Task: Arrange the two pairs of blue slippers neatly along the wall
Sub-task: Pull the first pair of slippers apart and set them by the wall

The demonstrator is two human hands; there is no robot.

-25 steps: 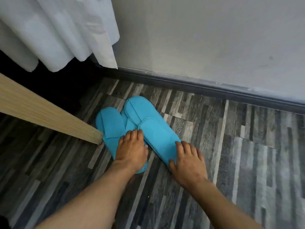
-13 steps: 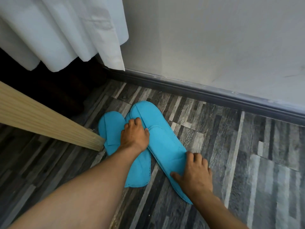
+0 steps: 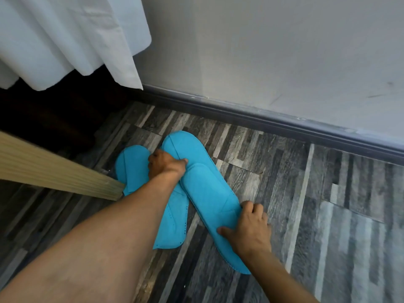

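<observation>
Bright blue flat slippers lie in an overlapping heap on the dark wood-pattern floor, a short way out from the wall. The right-hand slipper stack [image 3: 203, 184] runs diagonally, toe toward the wall. The left-hand slipper stack [image 3: 133, 169] lies beside it, partly under my forearm. My left hand [image 3: 166, 166] is curled between the two stacks, fingers closed on the slippers near their toe ends. My right hand [image 3: 249, 226] grips the heel side of the right-hand stack. How many slippers each stack holds is hidden.
A grey wall [image 3: 284, 62] with a dark baseboard [image 3: 262, 121] runs across the back. A white curtain [image 3: 65, 40] hangs at the upper left. A light wooden beam [image 3: 54, 171] juts in from the left, its end touching the left slippers.
My left hand has slid forward from the slippers' heels to their toe ends and curled shut. My right hand has closed on the heel edge of the right stack. The view moved closer.
</observation>
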